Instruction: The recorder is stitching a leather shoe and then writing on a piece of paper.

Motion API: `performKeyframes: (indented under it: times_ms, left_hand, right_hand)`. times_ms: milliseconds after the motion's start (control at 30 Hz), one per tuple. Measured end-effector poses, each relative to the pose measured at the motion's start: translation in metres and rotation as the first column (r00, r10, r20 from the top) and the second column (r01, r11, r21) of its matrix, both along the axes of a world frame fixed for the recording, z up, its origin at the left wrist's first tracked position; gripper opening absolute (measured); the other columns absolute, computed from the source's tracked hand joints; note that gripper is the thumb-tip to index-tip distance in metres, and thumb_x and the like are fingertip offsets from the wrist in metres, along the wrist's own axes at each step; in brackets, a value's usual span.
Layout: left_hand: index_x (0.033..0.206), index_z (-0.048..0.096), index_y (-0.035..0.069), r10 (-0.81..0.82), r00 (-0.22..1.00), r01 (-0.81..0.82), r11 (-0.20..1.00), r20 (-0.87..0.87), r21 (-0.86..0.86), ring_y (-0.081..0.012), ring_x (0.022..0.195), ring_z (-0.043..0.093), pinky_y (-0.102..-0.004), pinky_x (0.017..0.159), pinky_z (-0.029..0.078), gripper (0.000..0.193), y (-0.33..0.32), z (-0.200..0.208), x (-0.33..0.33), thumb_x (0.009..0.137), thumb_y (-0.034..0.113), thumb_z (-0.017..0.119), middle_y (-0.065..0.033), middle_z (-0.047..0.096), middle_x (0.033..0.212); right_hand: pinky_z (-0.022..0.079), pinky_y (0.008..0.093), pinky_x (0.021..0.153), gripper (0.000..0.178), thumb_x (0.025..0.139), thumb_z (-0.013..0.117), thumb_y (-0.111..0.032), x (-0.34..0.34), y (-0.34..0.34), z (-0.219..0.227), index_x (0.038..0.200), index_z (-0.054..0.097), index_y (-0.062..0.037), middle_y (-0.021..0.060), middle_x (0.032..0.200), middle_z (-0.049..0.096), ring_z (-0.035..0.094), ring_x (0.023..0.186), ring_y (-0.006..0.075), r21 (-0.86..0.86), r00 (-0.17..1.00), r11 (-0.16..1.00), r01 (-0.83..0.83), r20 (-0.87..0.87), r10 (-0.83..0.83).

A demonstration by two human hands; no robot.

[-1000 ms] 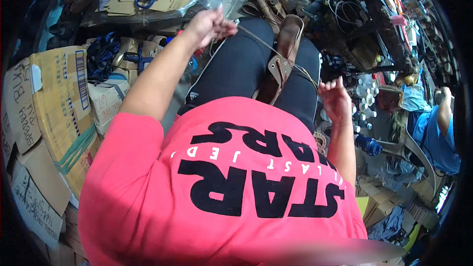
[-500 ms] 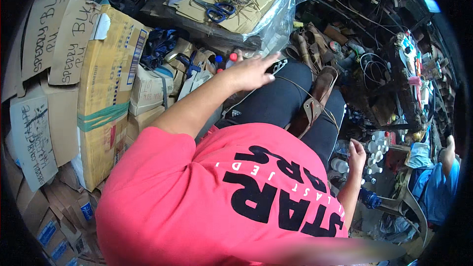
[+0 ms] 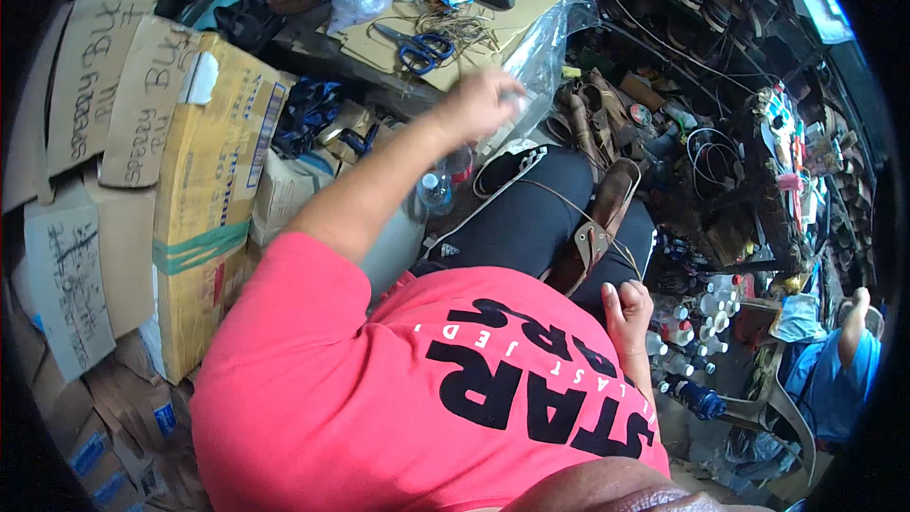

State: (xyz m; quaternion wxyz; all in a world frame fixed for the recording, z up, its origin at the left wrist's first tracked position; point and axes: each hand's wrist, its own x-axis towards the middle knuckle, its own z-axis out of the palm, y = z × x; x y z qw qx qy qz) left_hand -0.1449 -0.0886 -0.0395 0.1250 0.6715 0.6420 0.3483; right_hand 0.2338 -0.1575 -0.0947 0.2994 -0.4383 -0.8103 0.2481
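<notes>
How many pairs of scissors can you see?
1 that I can make out: the blue-handled scissors, lying on the cardboard beside some tangled brown strands, beyond the left hand. More could be hidden in the clutter.

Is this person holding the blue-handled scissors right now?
No, the blue-handled scissors lie on the flat cardboard, apart from both the left hand and the right hand.

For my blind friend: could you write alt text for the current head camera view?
Seen from above, a seated person in a red shirt has a brown shoe piece on the lap. The blurred left hand is near a table with scissors; the right hand is curled by the right thigh. Cardboard boxes stand at left, bottles at right.
</notes>
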Motion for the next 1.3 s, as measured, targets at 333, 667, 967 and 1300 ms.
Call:
performKeyframes:
  times_ms: [333, 667, 967, 1300]
  left_hand:
    - [0.114, 0.062, 0.003, 0.447, 0.866, -0.433, 0.894, -0.225, 0.112, -0.0331, 0.101, 0.062, -0.0401, 0.09, 0.048, 0.06, 0.256, 0.002, -0.128, 0.067, 0.039, 0.076, -0.0204, 0.064, 0.109]
    - [0.098, 0.066, -0.004, 0.505, 0.768, -0.591, 0.796, -0.394, -0.131, -0.0409, 0.103, 0.059, -0.044, 0.089, 0.047, 0.049, 0.316, -0.008, -0.155, 0.069, 0.036, 0.07, -0.0277, 0.062, 0.106]
    - [0.112, 0.062, 0.004, 0.379, 0.856, -0.341, 0.925, -0.352, 0.168, -0.0328, 0.105, 0.054, -0.0408, 0.094, 0.043, 0.049, 0.245, 0.028, -0.133, 0.069, 0.024, 0.072, -0.0192, 0.056, 0.112]
    - [0.115, 0.061, 0.008, -0.687, 0.693, 0.673, 0.725, 0.219, 0.147, -0.0235, 0.1, 0.058, -0.0335, 0.085, 0.048, 0.046, 0.055, 0.036, 0.154, 0.071, 0.013, 0.073, -0.0118, 0.06, 0.107]
  right_hand:
    - [0.033, 0.0404, 0.055, 0.042, 0.076, 0.069, -0.024, 0.0, 0.017, 0.005, 0.053, 0.039, -0.0052, 0.0115, 0.056, 0.039, 0.042, 0.057, 0.0318, -0.106, 0.998, 0.992, 0.065, 0.021, -0.063]
    - [0.039, 0.0409, 0.054, 0.038, 0.075, 0.069, -0.028, -0.002, 0.035, 0.011, 0.052, 0.048, -0.0062, 0.0106, 0.054, 0.047, 0.052, 0.056, 0.0305, -0.121, 0.994, 0.991, 0.06, 0.101, -0.048]
    - [0.037, 0.0387, 0.056, 0.027, 0.075, 0.07, -0.02, 0.012, 0.034, 0.031, 0.059, 0.053, -0.006, 0.0094, 0.06, 0.049, 0.048, 0.059, 0.0284, -0.072, 0.979, 0.984, 0.163, -0.109, -0.171]
    - [0.046, 0.0291, 0.083, 0.061, 0.09, 0.059, -0.04, -0.025, 0.096, 0.051, 0.137, 0.039, -0.0064, 0.0071, 0.116, 0.053, 0.052, 0.095, 0.0108, -0.54, 0.591, 0.802, -0.253, -0.743, -0.314]
